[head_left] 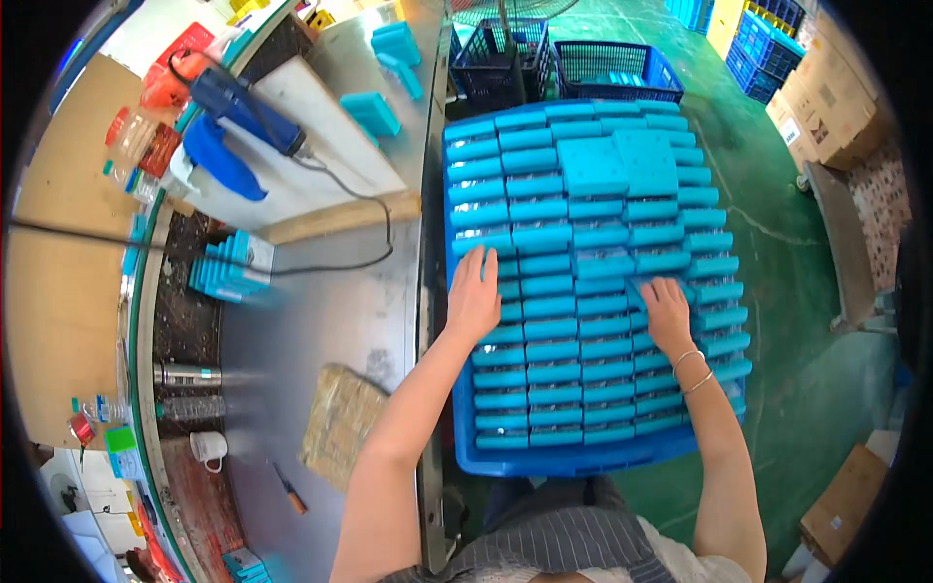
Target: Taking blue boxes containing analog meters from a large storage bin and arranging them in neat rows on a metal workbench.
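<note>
The turquoise packs (546, 285) stand in rows in the blue crate (583, 462), toward three o'clock. They look light, rather soft, maybe slippery; pinching both short ends seems best. The left hand (474, 303) and right hand (667, 313) touch them, fingers bent; whether they grasp, I cannot tell. The carton (826, 102) at two o'clock bears unreadable print.

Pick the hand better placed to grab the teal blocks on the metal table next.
Left, probably: the left hand is nearer the metal table and its teal blocks; the right hand is farther across the bin.
</note>
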### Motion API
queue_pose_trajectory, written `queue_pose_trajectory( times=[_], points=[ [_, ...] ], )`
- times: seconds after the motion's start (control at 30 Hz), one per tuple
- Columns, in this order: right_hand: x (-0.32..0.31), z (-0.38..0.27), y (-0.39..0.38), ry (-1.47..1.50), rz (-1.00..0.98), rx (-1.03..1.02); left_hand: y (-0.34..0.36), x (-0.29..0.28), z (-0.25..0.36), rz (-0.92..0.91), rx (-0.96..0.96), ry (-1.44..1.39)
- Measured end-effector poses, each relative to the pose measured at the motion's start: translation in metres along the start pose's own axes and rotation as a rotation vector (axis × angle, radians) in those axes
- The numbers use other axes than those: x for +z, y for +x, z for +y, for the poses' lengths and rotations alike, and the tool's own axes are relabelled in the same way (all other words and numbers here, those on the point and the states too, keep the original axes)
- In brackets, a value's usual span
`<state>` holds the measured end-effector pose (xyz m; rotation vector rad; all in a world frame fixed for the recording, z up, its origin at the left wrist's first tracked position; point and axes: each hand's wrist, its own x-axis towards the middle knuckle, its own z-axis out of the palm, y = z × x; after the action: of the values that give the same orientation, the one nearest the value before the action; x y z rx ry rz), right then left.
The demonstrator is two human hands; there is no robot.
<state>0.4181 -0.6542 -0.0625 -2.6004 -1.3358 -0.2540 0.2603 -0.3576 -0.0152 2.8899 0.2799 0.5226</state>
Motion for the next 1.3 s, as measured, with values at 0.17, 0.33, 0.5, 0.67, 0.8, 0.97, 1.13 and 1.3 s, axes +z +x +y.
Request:
queue_pose_trajectory(
  times=[0.17,0.33,0.5,0.67,0.8,0.97,1.13,1.3],
  points=[
    [-0.005,-0.012,0.007,-0.048,-0.093,-0.213,0.027,0.035,-0.031,-0.156,-0.104,0.358],
    [-0.002,-0.002,-0.009,-0.050,-0.135,-0.178,0.022,0.009,-0.013,-0.123,-0.064,0.309],
    [-0.056,-0.030,0.005,0.543,-0.342,0.200,-0.090,-0.122,0.029,0.070,-0.355,-0.402],
    [-0.165,-0.185,0.037,1.277,0.009,-0.138,-0.190,-0.263,0.068,0.834,-0.980,-0.361],
    [-0.188,-0.254,0.035,1.448,0.438,-0.519,-0.239,-0.267,0.095,1.417,-0.642,-0.203],
    [-0.062,-0.329,-0.011,0.889,0.163,-0.717,-0.333,-0.144,0.117,0.579,-0.949,0.013],
    [-0.098,-0.444,-0.066,0.871,-0.071,-0.923,-0.415,-0.210,0.114,0.281,-1.117,0.591],
    [-0.064,-0.480,-0.115,0.858,-0.240,-1.299,-0.441,-0.196,0.116,0.099,-1.072,0.764]
  ],
)
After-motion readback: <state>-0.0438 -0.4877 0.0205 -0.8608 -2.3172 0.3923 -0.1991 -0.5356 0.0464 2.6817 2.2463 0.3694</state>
